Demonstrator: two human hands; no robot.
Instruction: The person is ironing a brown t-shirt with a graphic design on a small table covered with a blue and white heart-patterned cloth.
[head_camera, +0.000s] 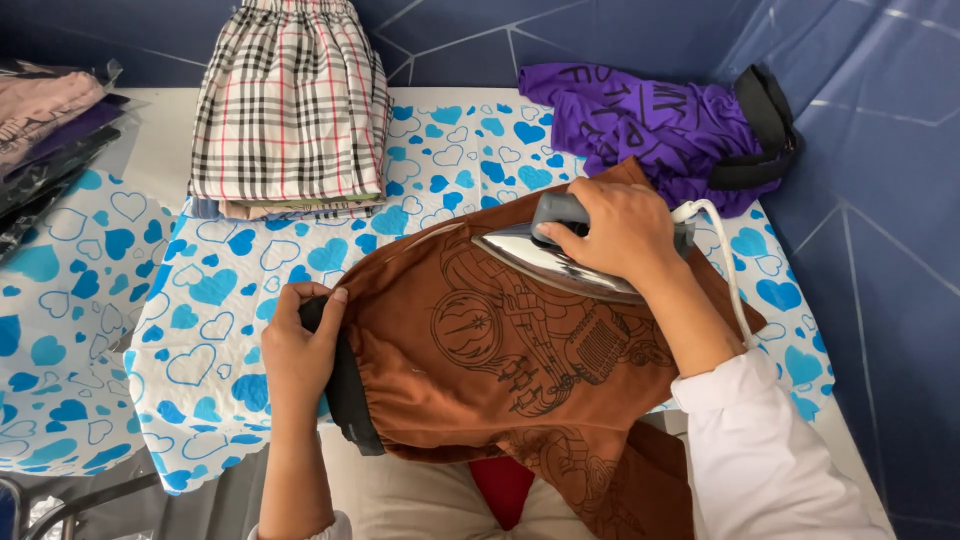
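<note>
Right hand (622, 232): closed round the grey handle of an iron (560, 258); knuckles up, wrist in a white sleeve (770, 450) entering from lower right.
Left hand (300, 345): fingers curled, pinching the black waistband (345, 385) of the brown garment (500, 350) at its left edge; fabric is held flat against the board.
Iron: metal body w/ shiny sole, laid on the upper part of the brown garment, nose pointing left; white cord (728, 270) is seen running from its rear down past the right forearm.
Brown garment: spread across the centre of the board, dark line-drawn print facing up; lower part hangs over the near edge, where a red patch (503, 487) shows beneath it.
Board cover (215, 330): white cloth w/ blue heart pattern, draped over the near-left corner.
Plaid stack (290, 105): folded checked garments, black/white/red, set at the far-left of the board, well apart from the iron.
Purple garment (650, 125): crumpled, w/ black waistband, lying at far right, just beyond the right hand.
Bagged items (50, 130): dark and pink pieces in clear wrap, at the far-left edge of view; contents cannot be told.
Backdrop (880, 200): blue sheeting behind and to the right.
</note>
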